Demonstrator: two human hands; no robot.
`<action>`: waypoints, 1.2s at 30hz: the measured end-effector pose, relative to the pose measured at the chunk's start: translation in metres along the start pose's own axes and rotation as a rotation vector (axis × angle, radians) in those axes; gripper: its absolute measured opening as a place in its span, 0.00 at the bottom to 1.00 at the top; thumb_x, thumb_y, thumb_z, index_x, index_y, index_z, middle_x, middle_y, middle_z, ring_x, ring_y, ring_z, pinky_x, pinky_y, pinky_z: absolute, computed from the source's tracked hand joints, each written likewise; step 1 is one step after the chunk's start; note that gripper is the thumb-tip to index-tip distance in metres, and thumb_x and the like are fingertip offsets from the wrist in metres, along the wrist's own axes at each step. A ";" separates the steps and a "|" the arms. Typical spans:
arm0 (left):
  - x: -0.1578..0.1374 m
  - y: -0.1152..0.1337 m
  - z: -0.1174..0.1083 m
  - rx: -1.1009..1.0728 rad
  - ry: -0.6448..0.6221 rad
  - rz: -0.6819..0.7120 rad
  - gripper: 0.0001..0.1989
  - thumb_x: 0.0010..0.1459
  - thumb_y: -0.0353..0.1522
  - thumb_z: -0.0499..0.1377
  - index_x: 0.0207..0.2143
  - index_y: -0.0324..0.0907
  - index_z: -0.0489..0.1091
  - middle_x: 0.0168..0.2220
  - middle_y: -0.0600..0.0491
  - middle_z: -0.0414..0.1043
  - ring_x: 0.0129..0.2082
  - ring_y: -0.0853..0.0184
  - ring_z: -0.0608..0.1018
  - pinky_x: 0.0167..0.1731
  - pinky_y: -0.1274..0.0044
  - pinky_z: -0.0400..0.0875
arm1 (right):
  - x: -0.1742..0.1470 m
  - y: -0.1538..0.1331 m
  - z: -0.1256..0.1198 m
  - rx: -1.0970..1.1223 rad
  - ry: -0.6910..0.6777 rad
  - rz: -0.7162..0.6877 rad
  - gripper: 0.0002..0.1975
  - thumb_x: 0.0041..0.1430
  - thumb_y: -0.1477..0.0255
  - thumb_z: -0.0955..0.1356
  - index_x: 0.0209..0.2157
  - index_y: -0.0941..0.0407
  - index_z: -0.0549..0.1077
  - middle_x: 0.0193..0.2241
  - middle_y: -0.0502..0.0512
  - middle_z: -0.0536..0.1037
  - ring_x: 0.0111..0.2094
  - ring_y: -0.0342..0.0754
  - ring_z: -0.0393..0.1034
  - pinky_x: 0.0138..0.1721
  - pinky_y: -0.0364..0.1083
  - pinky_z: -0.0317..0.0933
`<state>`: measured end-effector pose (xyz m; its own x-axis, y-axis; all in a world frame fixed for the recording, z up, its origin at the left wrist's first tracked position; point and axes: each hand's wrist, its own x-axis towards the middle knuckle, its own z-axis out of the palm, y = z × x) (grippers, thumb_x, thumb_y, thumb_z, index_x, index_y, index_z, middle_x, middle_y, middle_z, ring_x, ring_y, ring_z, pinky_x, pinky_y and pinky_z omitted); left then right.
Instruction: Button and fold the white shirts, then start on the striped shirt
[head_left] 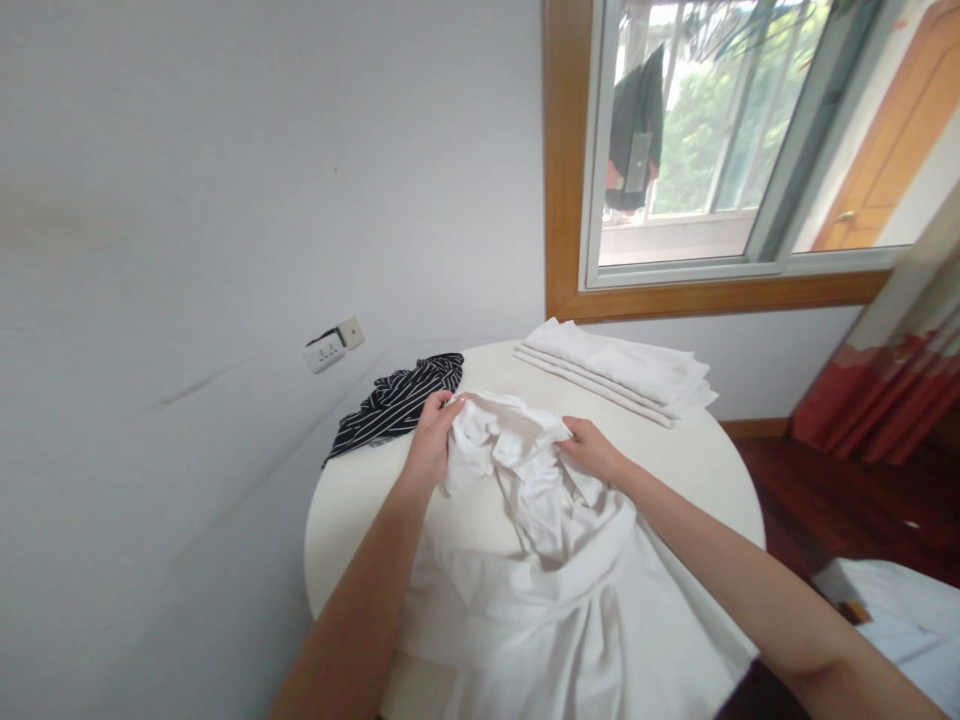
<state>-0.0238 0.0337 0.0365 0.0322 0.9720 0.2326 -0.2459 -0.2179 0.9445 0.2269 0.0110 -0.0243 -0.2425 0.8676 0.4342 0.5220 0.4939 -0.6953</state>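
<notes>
**Both hands bunching a white garment on the round table**

From the head view, the left hand (431,440) and right hand (592,447) are each pinching the crumpled top of the white garment (540,560), fingers closed on cloth, so its lower part is trailing off the table (352,500) toward the person. A striped cloth (397,400) and folded white stack (622,370) are lying behind it, out of the way.

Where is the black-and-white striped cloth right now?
In the head view the striped cloth lies at the far left edge of the round table, hanging partly over it, just beyond the left hand and below the wall socket.
</notes>
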 end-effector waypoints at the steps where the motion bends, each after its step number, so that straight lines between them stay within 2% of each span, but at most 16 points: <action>1: 0.002 0.000 0.000 -0.023 0.006 0.043 0.19 0.47 0.40 0.63 0.38 0.44 0.62 0.29 0.58 0.69 0.28 0.71 0.73 0.29 0.79 0.67 | 0.001 0.003 -0.001 0.056 0.035 0.015 0.13 0.51 0.70 0.61 0.31 0.57 0.76 0.31 0.53 0.78 0.35 0.50 0.70 0.39 0.47 0.62; 5: 0.013 -0.015 -0.009 0.022 -0.078 0.125 0.18 0.57 0.44 0.52 0.45 0.44 0.62 0.41 0.49 0.74 0.43 0.63 0.76 0.44 0.70 0.68 | 0.003 0.014 -0.008 0.202 0.196 0.101 0.16 0.52 0.67 0.60 0.35 0.57 0.76 0.32 0.52 0.79 0.37 0.51 0.69 0.41 0.47 0.61; 7: 0.020 -0.027 -0.021 0.214 -0.118 0.150 0.19 0.56 0.42 0.53 0.48 0.44 0.62 0.49 0.46 0.71 0.51 0.61 0.72 0.52 0.65 0.63 | 0.004 0.019 -0.010 0.228 0.284 0.179 0.18 0.52 0.65 0.60 0.36 0.58 0.76 0.34 0.53 0.79 0.37 0.52 0.69 0.41 0.48 0.61; 9: 0.024 -0.038 -0.037 0.516 -0.157 0.168 0.21 0.51 0.38 0.57 0.48 0.43 0.65 0.53 0.45 0.68 0.55 0.58 0.68 0.57 0.63 0.57 | 0.004 0.023 -0.011 0.231 0.359 0.262 0.18 0.52 0.64 0.59 0.35 0.58 0.76 0.34 0.55 0.79 0.37 0.52 0.69 0.40 0.48 0.61; 12: 0.025 -0.047 -0.056 0.872 -0.371 0.140 0.28 0.47 0.39 0.60 0.52 0.42 0.66 0.56 0.44 0.65 0.58 0.54 0.66 0.59 0.63 0.54 | 0.004 0.028 -0.012 0.236 0.434 0.336 0.19 0.52 0.62 0.59 0.35 0.58 0.75 0.34 0.56 0.79 0.37 0.53 0.70 0.39 0.48 0.62; 14: 0.023 -0.049 -0.061 1.016 -0.478 0.171 0.36 0.46 0.40 0.62 0.58 0.42 0.61 0.60 0.43 0.61 0.60 0.52 0.63 0.60 0.63 0.53 | 0.005 0.029 -0.013 0.277 0.460 0.357 0.20 0.52 0.61 0.60 0.37 0.59 0.75 0.35 0.57 0.79 0.38 0.53 0.70 0.39 0.47 0.63; 16: 0.021 -0.052 -0.060 1.096 -0.497 0.223 0.41 0.46 0.40 0.64 0.61 0.42 0.56 0.63 0.42 0.56 0.62 0.52 0.59 0.61 0.62 0.52 | 0.004 0.029 -0.013 0.334 0.461 0.383 0.21 0.53 0.60 0.59 0.39 0.59 0.74 0.35 0.58 0.79 0.38 0.53 0.71 0.38 0.46 0.64; 18: 0.020 -0.056 -0.055 1.121 -0.477 0.283 0.38 0.49 0.39 0.62 0.62 0.44 0.56 0.64 0.43 0.53 0.63 0.53 0.57 0.61 0.62 0.52 | 0.004 0.027 -0.014 0.365 0.428 0.415 0.22 0.54 0.59 0.59 0.40 0.59 0.74 0.35 0.58 0.79 0.37 0.52 0.71 0.37 0.46 0.65; 20: 0.021 -0.059 -0.050 1.123 -0.434 0.354 0.29 0.52 0.37 0.59 0.58 0.46 0.62 0.63 0.44 0.54 0.63 0.55 0.58 0.61 0.61 0.51 | 0.004 0.025 -0.014 0.375 0.391 0.442 0.22 0.55 0.60 0.58 0.41 0.59 0.73 0.35 0.59 0.79 0.36 0.52 0.72 0.36 0.46 0.66; 23: 0.023 -0.058 -0.044 1.112 -0.355 0.427 0.14 0.56 0.35 0.56 0.44 0.47 0.73 0.61 0.47 0.58 0.62 0.57 0.59 0.61 0.61 0.51 | 0.005 0.024 -0.015 0.372 0.385 0.461 0.22 0.55 0.61 0.58 0.43 0.59 0.73 0.36 0.59 0.79 0.35 0.51 0.73 0.35 0.46 0.66; 26: 0.024 -0.049 -0.039 1.028 -0.341 0.449 0.06 0.55 0.35 0.56 0.32 0.46 0.73 0.58 0.49 0.64 0.61 0.58 0.60 0.61 0.60 0.51 | 0.006 0.025 -0.017 0.310 0.428 0.437 0.22 0.55 0.60 0.59 0.45 0.58 0.72 0.39 0.58 0.79 0.38 0.51 0.72 0.38 0.46 0.66; 28: 0.022 -0.041 -0.036 0.892 -0.330 0.430 0.06 0.52 0.35 0.59 0.32 0.46 0.72 0.55 0.48 0.68 0.59 0.57 0.63 0.60 0.61 0.53 | 0.006 0.025 -0.020 0.247 0.456 0.422 0.22 0.55 0.60 0.59 0.45 0.58 0.73 0.41 0.58 0.78 0.40 0.51 0.72 0.39 0.46 0.66; 31: 0.017 -0.030 -0.031 0.705 -0.208 0.344 0.10 0.50 0.37 0.60 0.36 0.43 0.72 0.44 0.46 0.75 0.51 0.56 0.71 0.54 0.65 0.62 | 0.005 0.025 -0.023 0.188 0.468 0.408 0.23 0.56 0.59 0.59 0.45 0.58 0.73 0.43 0.59 0.78 0.41 0.51 0.72 0.39 0.46 0.66; 34: 0.011 -0.021 -0.024 0.683 -0.111 0.333 0.10 0.55 0.39 0.56 0.34 0.42 0.72 0.35 0.48 0.75 0.42 0.58 0.75 0.46 0.70 0.67 | 0.004 0.024 -0.025 0.139 0.478 0.404 0.23 0.55 0.60 0.61 0.46 0.59 0.73 0.43 0.60 0.78 0.41 0.53 0.72 0.39 0.47 0.65; 36: 0.006 -0.017 -0.019 0.699 -0.111 0.378 0.11 0.58 0.40 0.54 0.36 0.42 0.70 0.34 0.49 0.73 0.40 0.60 0.74 0.43 0.72 0.67 | 0.004 0.023 -0.026 0.069 0.472 0.399 0.22 0.54 0.62 0.62 0.46 0.59 0.73 0.42 0.60 0.78 0.41 0.53 0.72 0.40 0.48 0.64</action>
<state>-0.0377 0.0451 0.0177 0.1732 0.8150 0.5530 0.4034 -0.5709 0.7151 0.2594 0.0243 -0.0238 0.3567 0.8745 0.3286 0.4400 0.1531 -0.8849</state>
